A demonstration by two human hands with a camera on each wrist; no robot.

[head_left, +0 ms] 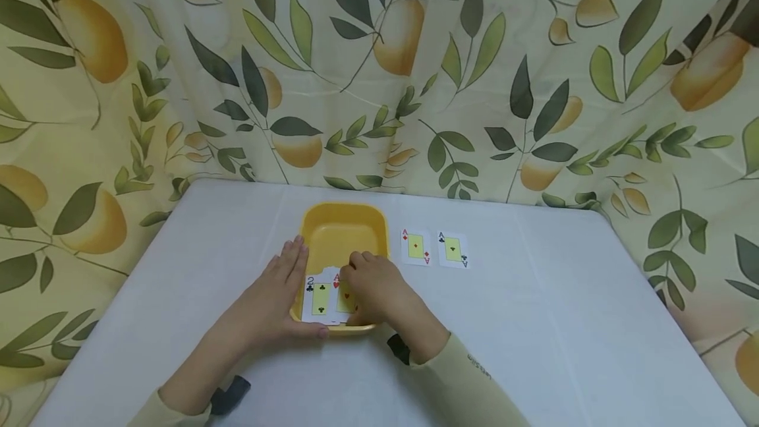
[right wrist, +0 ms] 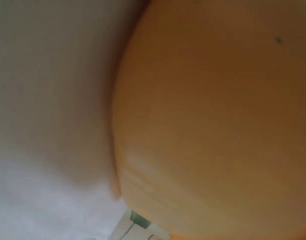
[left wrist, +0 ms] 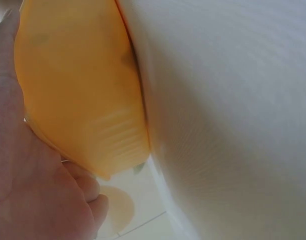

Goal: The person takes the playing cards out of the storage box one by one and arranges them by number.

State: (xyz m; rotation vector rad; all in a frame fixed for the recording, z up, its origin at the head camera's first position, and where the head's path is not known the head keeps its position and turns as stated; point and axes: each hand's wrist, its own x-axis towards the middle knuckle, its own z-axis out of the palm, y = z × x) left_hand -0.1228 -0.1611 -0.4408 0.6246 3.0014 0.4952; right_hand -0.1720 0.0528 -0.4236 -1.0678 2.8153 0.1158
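Observation:
A yellow plastic tray [head_left: 344,211] stands on the table with playing cards inside its near end. The two of clubs [head_left: 321,298] faces up at the left there, and the ace of hearts [head_left: 344,298] is beside it, partly covered by my right hand [head_left: 375,288]. That hand reaches over the tray's right side, its curled fingers and thumb pinching the ace of hearts. My left hand [head_left: 269,298] rests along the tray's left side, fingers straight, thumb at the near rim. In the left wrist view the tray's outer wall [left wrist: 83,85] lies against this hand.
Right of the tray, the ace of diamonds [head_left: 415,246] and the ace of clubs [head_left: 452,250] lie face up side by side. A white cloth [head_left: 563,321] covers the table. Behind it hangs a curtain [head_left: 379,104] printed with fruit and leaves.

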